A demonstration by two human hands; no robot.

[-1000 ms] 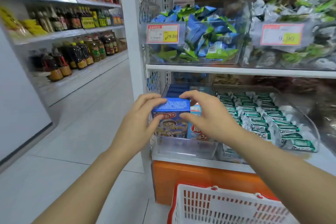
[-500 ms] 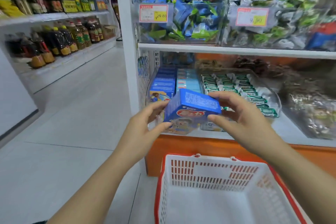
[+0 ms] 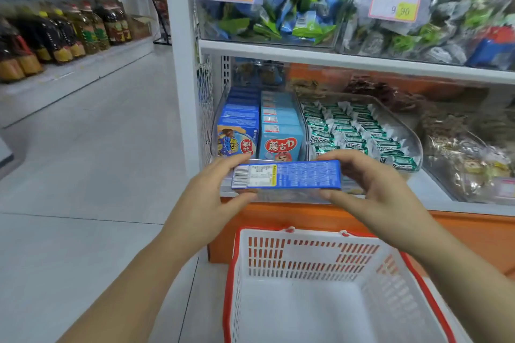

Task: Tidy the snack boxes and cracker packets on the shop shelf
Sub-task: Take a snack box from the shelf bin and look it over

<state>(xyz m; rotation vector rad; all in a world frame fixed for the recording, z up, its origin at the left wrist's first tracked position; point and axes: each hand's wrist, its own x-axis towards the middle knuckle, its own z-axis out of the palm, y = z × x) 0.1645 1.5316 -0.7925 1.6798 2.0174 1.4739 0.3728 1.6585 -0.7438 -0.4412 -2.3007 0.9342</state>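
The white shop shelf fills the right side, and on the floor below it stands a red-rimmed white basket. On the lower board a clear bin holds green cracker packets in loose overlapping lines. Just to its left run two files of snack boxes, a dark blue row and a light blue row, both facing front.

The blue snack box being handled is off the shelf. It is held level and lengthwise in front of those two rows, above the basket, barcode side up. The left hand pinches its left end, fingers on top and thumb beneath, and the right hand pinches the right end the same way.

I'd say the danger is in that light end-to-end hold. If either pinch slackens while the box is turned upright, it will likely drop into the basket or onto the floor. Pushed in carelessly, it could topple the front boxes or land in the light blue file
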